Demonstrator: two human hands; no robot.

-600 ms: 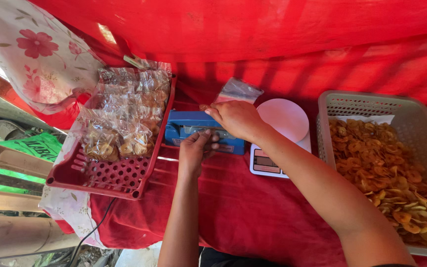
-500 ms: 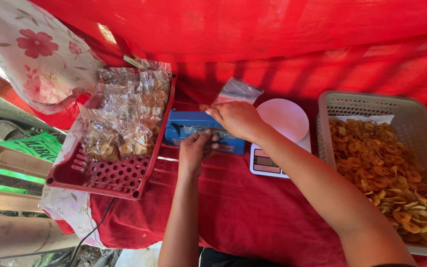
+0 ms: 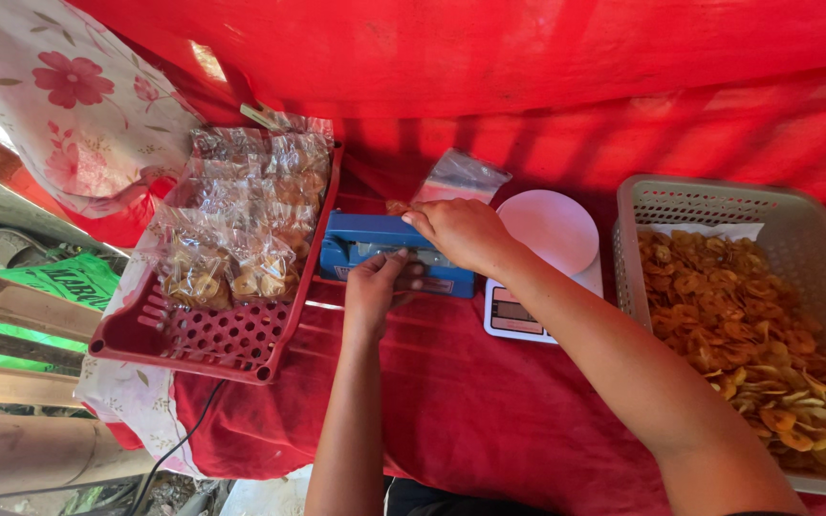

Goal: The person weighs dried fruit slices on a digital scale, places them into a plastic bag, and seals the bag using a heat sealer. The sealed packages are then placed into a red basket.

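Red cloth covers the bench [image 3: 470,401] and hangs as a backdrop along the far side, with a flowered fabric [image 3: 78,96] bunched at the far left. Near the middle of the bench lies a blue heat sealer [image 3: 365,247], its long body running left to right. The left hand [image 3: 375,287] rests on the sealer's near edge, fingers curled over the bar and pressing it; whether it grips anything besides the bar cannot be told. The right hand [image 3: 461,232] lies across the sealer's right end, knuckles up, fingers closed on the mouth of a clear plastic bag [image 3: 459,177] that juts out toward the far side. A few yellow chips show inside the bag near the fingertips.

Just right of the sealer, touching its end, sits a white kitchen scale [image 3: 547,229] with a round platform and a small display on its near side; the right forearm crosses over it. Further right stands a pale plastic basket [image 3: 681,196] lined with paper and filled with loose yellow chips [image 3: 748,334]. Left of the sealer, a red perforated tray [image 3: 212,339] holds a heap of filled packets [image 3: 241,220]. A dark cable [image 3: 169,449] hangs down from the bench's near left edge.
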